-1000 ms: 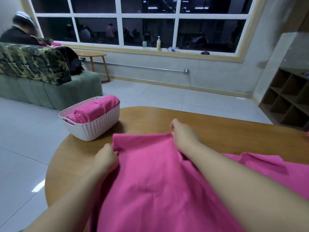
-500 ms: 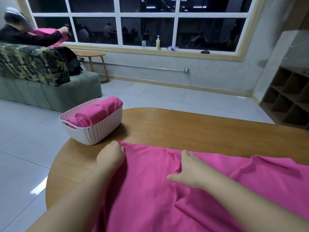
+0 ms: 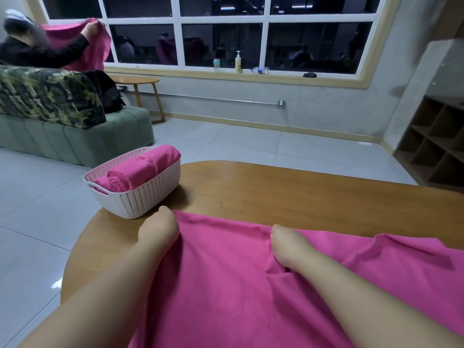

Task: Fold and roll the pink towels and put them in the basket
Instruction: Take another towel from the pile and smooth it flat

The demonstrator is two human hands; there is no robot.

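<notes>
A pink towel (image 3: 226,280) lies spread over the near part of the round wooden table (image 3: 288,194). My left hand (image 3: 159,231) grips the towel's far left corner, fingers curled under. My right hand (image 3: 288,243) pinches the towel's far edge near the middle, fingers bunching the cloth. A white woven basket (image 3: 140,197) stands at the table's left edge, just beyond my left hand. It holds rolled pink towels (image 3: 140,169).
A green sofa (image 3: 75,136) with a leaf-patterned cover stands on the left, where another person (image 3: 30,49) holds up a pink cloth. A small side table (image 3: 140,81) stands under the window. Wooden cubby shelves (image 3: 437,144) are at the right. Tiled floor surrounds the table.
The towel has been laid flat with its far edge pulled nearer me. My right hand went from a flat press to pinching the far edge. The person on the sofa raised a cloth.
</notes>
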